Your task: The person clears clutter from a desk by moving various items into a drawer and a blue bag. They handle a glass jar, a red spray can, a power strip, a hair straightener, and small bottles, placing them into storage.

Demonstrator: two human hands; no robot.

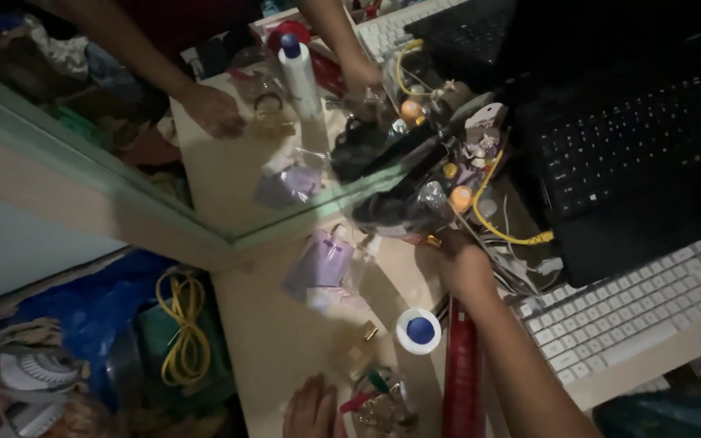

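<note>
My right hand [464, 264] reaches forward to the foot of a leaning mirror [123, 186], among a clear plastic bag of dark items [399, 212] and a small gold piece [432, 240]. Its fingers are hidden, so I cannot tell whether it grips anything. My left hand [310, 410] lies on the desk at the bottom edge with its fingers apart, next to a heap of small trinkets [379, 401]. Between the hands stand a white bottle with a blue cap [418, 330] and a red tube [462, 381]. The mirror shows both arms and the bottle reflected.
A purple pouch [322, 259] lies by the mirror. A yellow cable [501, 231] runs toward a black laptop [642, 162], with a white keyboard [634, 300] in front of it. Left of the desk are a coiled yellow cord [184, 328] and a blue bag [83, 312].
</note>
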